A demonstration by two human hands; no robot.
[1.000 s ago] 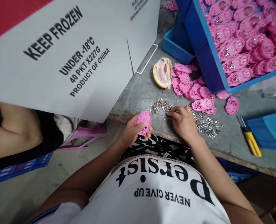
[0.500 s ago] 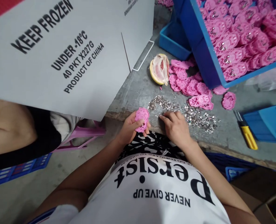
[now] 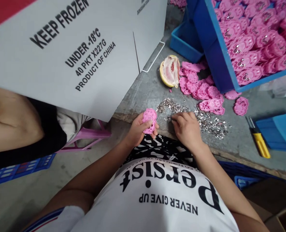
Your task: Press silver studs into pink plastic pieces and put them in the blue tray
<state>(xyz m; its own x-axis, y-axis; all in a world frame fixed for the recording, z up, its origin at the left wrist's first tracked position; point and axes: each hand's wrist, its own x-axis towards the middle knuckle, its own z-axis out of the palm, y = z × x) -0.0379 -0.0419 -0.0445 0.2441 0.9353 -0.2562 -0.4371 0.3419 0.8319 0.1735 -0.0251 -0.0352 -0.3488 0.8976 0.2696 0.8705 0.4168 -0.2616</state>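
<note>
**Pink piece (image 3: 149, 116) gripped in left hand (image 3: 138, 130), right hand (image 3: 188, 130) among metal bits (image 3: 214, 126)**

The pink piece, a flat plastic part with a scalloped outline, is held at the front edge of the grey tabletop (image 3: 138, 93). It is gripped between the thumb and fingers of the left hand, with the thumb laid across its face. The right hand is set at the near side of the metal bits, its fingers bent and drawn together; whether anything is pinched there cannot be told, since the fingertips are partly hidden. The metal bits (shiny, and too small to be made out singly) are spread in a loose band across the tabletop, on both sides of the right hand.

Beyond them, loose pink parts (image 3: 202, 90) are heaped beside a cut fruit (image 3: 170, 71). More parts of similar look are packed in a large blue bin (image 3: 212, 54), with a small blue tray (image 3: 185, 46) seen next to it. To the right, a yellow-handled tool (image 3: 261, 145) is laid near a blue container (image 3: 278, 132). On the left, the view is partly blocked by a white carton (image 3: 104, 93) printed "KEEP FROZEN"; below it, part of another person (image 3: 14, 124) and a pink stool (image 3: 91, 136) can be seen.
</note>
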